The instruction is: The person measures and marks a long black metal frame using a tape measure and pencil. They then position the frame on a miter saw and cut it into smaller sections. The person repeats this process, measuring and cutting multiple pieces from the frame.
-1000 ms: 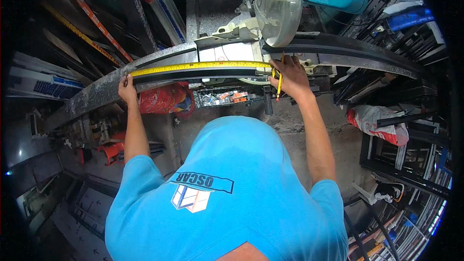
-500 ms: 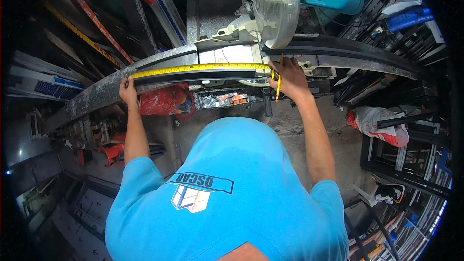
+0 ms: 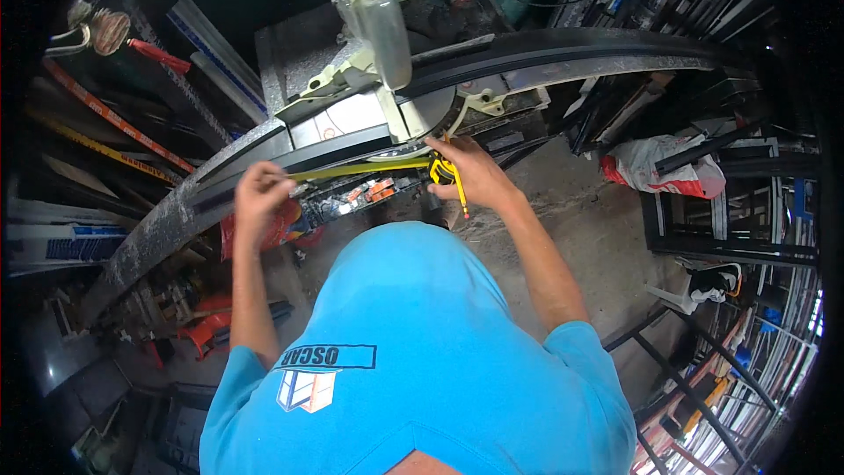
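Holds the tape (image 3: 442, 169) in the right grip (image 3: 475, 178), on the near side of the saw (image 3: 369, 0) and a little to its right, pressing the fingers around the yellow and black case. Carries a pencil (image 3: 462, 197) in the same grip, slanting past the case, its pink end toward the blue shirt (image 3: 422, 290). Has the yellow blade (image 3: 369, 167) drawn out of the case, running leftward across the near side of the saw toward the left grip (image 3: 258, 200). Curls the left grip beside the blade's far end, to the left of the saw; cannot tell, for blur, if pinching that end or only near to touching.

Has a black bar (image 3: 343, 148) lying in front of the saw and reaching along the table (image 3: 149, 237) to its left. Has a dark bar (image 3: 580, 48) stretching out to the right of the saw. Has a tray of small bits (image 3: 378, 189) low on the near side of the saw, a red bag (image 3: 276, 225) to its left, partly hidden behind the left wrist, and a white and red bag (image 3: 646, 163) well apart to its right.
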A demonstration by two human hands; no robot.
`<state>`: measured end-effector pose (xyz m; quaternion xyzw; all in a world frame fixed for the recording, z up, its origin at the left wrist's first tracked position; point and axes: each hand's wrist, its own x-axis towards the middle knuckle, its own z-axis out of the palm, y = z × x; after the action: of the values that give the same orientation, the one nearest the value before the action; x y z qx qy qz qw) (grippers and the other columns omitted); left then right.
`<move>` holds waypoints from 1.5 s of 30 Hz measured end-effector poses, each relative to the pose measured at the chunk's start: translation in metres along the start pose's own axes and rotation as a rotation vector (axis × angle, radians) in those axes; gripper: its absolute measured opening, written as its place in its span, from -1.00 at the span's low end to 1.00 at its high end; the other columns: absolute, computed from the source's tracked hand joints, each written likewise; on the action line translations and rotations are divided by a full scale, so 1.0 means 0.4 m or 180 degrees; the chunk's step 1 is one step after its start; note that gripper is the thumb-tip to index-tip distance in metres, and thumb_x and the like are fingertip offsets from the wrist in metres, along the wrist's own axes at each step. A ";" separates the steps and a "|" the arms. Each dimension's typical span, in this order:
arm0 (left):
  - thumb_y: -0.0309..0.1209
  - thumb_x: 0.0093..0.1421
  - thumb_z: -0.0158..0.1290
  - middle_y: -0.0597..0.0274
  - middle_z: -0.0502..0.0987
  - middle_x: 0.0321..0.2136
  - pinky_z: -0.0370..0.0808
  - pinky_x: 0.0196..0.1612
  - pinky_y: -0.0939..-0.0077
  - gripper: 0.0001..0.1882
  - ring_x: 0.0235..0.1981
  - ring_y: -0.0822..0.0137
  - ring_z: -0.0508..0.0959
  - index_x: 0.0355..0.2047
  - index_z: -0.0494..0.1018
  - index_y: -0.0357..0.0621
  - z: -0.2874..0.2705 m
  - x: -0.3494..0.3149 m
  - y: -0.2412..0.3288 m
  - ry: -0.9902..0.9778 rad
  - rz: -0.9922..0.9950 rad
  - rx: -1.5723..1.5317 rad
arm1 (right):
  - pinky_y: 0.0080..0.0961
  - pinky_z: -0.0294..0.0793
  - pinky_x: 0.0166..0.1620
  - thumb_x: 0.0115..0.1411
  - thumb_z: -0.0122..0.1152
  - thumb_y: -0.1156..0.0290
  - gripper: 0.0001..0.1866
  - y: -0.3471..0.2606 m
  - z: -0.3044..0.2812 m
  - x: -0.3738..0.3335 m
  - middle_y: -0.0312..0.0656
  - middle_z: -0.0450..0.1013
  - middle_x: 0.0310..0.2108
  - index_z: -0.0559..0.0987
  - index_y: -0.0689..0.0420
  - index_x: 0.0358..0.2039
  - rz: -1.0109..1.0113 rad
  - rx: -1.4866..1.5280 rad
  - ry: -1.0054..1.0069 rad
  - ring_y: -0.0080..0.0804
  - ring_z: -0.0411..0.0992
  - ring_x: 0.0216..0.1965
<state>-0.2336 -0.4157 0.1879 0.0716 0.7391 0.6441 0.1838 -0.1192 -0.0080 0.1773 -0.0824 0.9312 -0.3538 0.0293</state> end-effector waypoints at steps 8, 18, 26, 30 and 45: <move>-0.42 0.24 0.24 0.24 0.64 -0.24 0.49 -0.07 0.51 -0.76 -0.22 0.47 0.55 -0.13 0.58 -0.29 0.170 -0.016 0.038 -0.0810 -0.0473 0.0886 | -0.03 0.49 0.05 -0.11 0.48 0.19 -0.27 0.230 -0.137 -0.085 0.25 0.52 -0.11 0.48 0.34 0.04 0.0850 -0.0366 0.0430 0.24 0.47 -0.02; -0.34 0.27 0.20 0.26 0.60 -0.34 0.49 -0.22 0.48 -0.72 -0.33 0.46 0.52 -0.09 0.59 -0.26 0.233 -0.034 0.034 -0.0760 -0.0728 0.1680 | -0.07 0.55 0.00 0.07 0.36 0.35 -0.46 0.498 -0.196 -0.090 0.13 0.58 -0.15 0.55 0.18 0.10 0.0565 -0.0734 0.0004 0.14 0.54 -0.08; -0.31 0.26 0.23 0.16 0.63 -0.32 0.51 -0.12 0.38 -0.69 -0.25 0.36 0.57 -0.10 0.58 -0.27 0.246 -0.111 0.029 -0.0691 -0.1155 0.1745 | -0.09 0.55 -0.06 0.13 0.30 0.46 -0.55 0.538 -0.221 -0.071 0.14 0.55 -0.08 0.59 0.10 0.08 0.0702 -0.0492 0.0152 0.14 0.54 -0.04; -0.29 0.27 0.22 0.08 0.64 -0.21 0.51 -0.02 0.33 -0.65 -0.14 0.27 0.60 -0.06 0.57 -0.29 0.235 -0.170 -0.049 -0.0509 -0.1433 0.1572 | -0.12 0.53 -0.06 0.12 0.30 0.50 -0.54 0.488 -0.245 -0.038 0.10 0.53 -0.14 0.56 0.09 0.08 0.0670 -0.0516 0.0272 0.11 0.52 -0.07; -0.27 0.24 0.24 0.01 0.65 -0.13 0.51 -0.01 0.30 -0.58 -0.11 0.20 0.62 -0.02 0.56 -0.35 0.307 -0.247 -0.094 -0.0417 -0.1456 0.1541 | -0.11 0.54 -0.05 0.21 0.31 0.29 -0.61 0.546 -0.269 0.277 0.00 0.51 0.04 0.61 -0.08 0.08 -0.0042 -0.1118 0.0744 0.10 0.53 -0.05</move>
<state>-0.0929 -0.3420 0.1562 -0.0133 0.8541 0.3861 0.3483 -0.2696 0.2038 0.1132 -0.0508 0.9751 -0.1933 -0.0962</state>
